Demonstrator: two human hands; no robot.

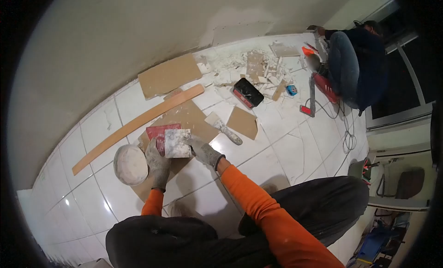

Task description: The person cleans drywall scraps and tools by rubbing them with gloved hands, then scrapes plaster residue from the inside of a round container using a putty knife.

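Note:
Both my hands wear grey knit gloves. My left hand (158,164) closes around the lower left edge of a red flat plate (156,133), partly hidden behind a square plate (178,144) smeared with white plaster. At that square plate's right edge, my right hand (206,152) grips it with closed fingers. Just left of my left hand stands a round tub (131,165) of whitish plaster. A plaster-covered putty knife (224,129) lies flat beyond my right hand. Under the plates is a brown board (187,118) on the floor.
A long wooden strip (134,128) and another brown board (170,75) lie toward the wall. Farther off are a black-and-red box (248,92), a blue tape measure (291,90) and plaster rubble (230,60). At right a co-worker (364,65) crouches near a cable (349,138).

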